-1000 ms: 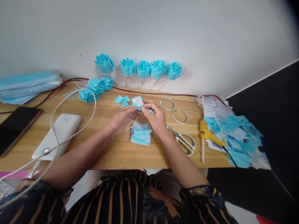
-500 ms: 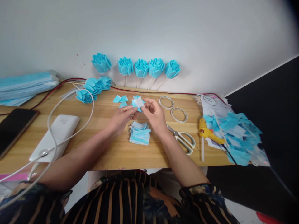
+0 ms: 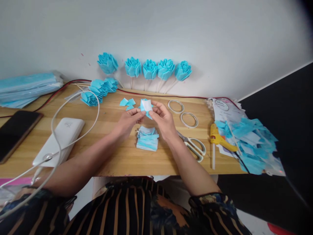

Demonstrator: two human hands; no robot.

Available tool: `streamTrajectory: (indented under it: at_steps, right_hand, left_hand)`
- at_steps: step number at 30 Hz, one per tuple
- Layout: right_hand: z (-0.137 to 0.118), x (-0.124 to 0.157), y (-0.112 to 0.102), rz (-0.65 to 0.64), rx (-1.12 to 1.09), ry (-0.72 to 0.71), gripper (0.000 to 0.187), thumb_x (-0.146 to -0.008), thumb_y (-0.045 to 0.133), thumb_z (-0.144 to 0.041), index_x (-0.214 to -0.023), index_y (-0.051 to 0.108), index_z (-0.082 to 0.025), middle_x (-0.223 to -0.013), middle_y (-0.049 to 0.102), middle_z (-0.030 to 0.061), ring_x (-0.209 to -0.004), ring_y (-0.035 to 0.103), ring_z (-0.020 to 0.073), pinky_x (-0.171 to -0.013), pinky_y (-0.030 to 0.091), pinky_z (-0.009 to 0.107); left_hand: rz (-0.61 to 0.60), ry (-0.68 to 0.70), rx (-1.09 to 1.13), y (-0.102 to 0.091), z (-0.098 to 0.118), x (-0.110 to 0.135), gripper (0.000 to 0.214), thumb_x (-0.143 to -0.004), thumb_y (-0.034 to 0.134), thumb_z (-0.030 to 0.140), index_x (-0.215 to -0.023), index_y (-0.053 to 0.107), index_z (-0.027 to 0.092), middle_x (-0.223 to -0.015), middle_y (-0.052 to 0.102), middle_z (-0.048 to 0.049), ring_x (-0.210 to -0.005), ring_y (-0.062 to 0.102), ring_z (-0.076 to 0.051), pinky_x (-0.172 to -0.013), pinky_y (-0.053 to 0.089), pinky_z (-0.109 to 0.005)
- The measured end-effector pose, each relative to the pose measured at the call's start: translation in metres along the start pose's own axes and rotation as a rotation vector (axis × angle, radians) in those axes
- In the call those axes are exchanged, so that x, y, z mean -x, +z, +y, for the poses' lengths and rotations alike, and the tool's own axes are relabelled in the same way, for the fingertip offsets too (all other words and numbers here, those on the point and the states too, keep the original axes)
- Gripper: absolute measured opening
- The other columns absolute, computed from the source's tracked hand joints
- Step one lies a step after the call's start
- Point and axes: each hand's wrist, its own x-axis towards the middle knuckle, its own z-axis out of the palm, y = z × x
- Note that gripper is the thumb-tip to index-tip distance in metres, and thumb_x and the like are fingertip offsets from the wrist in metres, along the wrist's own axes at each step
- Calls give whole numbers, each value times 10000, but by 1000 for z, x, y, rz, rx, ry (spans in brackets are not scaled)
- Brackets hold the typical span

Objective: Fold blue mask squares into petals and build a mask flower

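Note:
Between both hands, above the table's middle, is a small blue-and-white fabric piece (image 3: 146, 106), its white side partly showing. My left hand (image 3: 129, 122) pinches its lower left edge between thumb and fingers. On the other side, my right hand (image 3: 163, 119) grips the lower right edge, thumb in front. Several small folded blue pieces (image 3: 127, 101) lie just beyond my left fingers. Below the hands rests a stack of blue and white fabric pieces (image 3: 147, 139).
Scissors (image 3: 194, 147), two tape rings (image 3: 189, 120) and a yellow glue gun (image 3: 218, 138) lie to the right, near a heap of blue scraps (image 3: 256, 140). Blue flowers on sticks (image 3: 149, 69) lean on the wall. A white power bank (image 3: 60, 140), its cable, and a phone (image 3: 18, 133) occupy the left.
The held fabric piece has turned a little and stands more upright, with more of its white side visible. Both hands keep their pinch. The whole view has shifted slightly.

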Motion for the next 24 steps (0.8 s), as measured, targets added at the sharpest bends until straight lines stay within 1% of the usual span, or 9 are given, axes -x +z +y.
streamTrajectory:
  at_steps: [3, 6, 8, 11, 13, 16, 19, 21, 24]
  right_hand:
    - [-2, -2, -4, 10, -17, 33, 387, -855, 693, -422, -1203, 671, -253, -874, 715, -12, -832, 670, 156, -833, 569, 331]
    - [-3, -4, -8, -14, -38, 63, 390, -887, 646, -493, -1194, 694, -258, -1002, 743, 11, -944, 693, 178, -884, 579, 352]
    - [-3, -5, -10, -58, -39, 80, 429, -866, 671, -506, -1222, 688, -267, -1075, 749, 16, -1003, 694, 191, -907, 580, 362]
    - [-2, -4, -11, -116, -29, 85, 513, -799, 754, -439, -1279, 662, -284, -1084, 757, 11, -1018, 695, 198, -922, 580, 371]
    - [-1, -3, -10, -128, -39, 76, 538, -776, 771, -385, -1291, 654, -282, -1085, 759, 12, -1008, 698, 197, -925, 580, 372]
    - [0, -3, -10, -93, -52, 61, 517, -789, 750, -363, -1289, 653, -276, -1078, 758, 12, -986, 699, 190, -916, 584, 372]
    - [0, -3, -9, -52, -34, 44, 494, -805, 730, -353, -1287, 656, -275, -1056, 754, 9, -965, 695, 185, -902, 589, 369]
    - [-1, -3, -9, -49, -28, 40, 483, -806, 729, -347, -1280, 661, -279, -1053, 753, 7, -966, 694, 184, -901, 592, 367]
    - [-2, -3, -9, -80, -27, 44, 478, -800, 740, -361, -1266, 668, -287, -1078, 754, 4, -1002, 693, 189, -927, 587, 374]
  left_hand:
    - [17, 12, -26, -2, 1, 0, 255, -775, 760, 310, -624, 606, 174, -637, 574, 7, -641, 521, -122, -674, 419, -276]
    - [-17, 22, -109, -2, 3, 1, 231, -772, 750, 308, -626, 627, 177, -637, 584, 1, -637, 513, -128, -661, 406, -283]
    - [-39, 27, -178, -2, 5, 1, 218, -768, 751, 300, -625, 637, 181, -627, 576, 5, -622, 495, -126, -641, 385, -282]
    - [-44, 33, -240, -1, 5, 2, 204, -748, 769, 288, -629, 640, 184, -620, 564, 18, -607, 469, -117, -618, 354, -276]
    - [-37, 51, -242, -1, 5, 2, 198, -738, 780, 293, -645, 644, 184, -627, 567, 22, -611, 469, -115, -621, 358, -271]
    - [-17, 89, -202, 0, 4, 1, 201, -754, 781, 350, -719, 671, 186, -650, 597, 17, -636, 508, -124, -647, 397, -269]
    - [-30, 82, -165, 2, 5, 2, 256, -770, 773, 426, -765, 700, 181, -687, 635, -3, -663, 548, -138, -664, 432, -274]
    - [-51, 62, -173, 2, 5, 2, 260, -766, 776, 430, -757, 718, 177, -699, 653, -14, -679, 566, -144, -678, 443, -277]
    - [-59, 65, -182, 0, 4, 3, 218, -765, 775, 389, -713, 724, 184, -679, 660, -11, -679, 576, -145, -706, 449, -283]
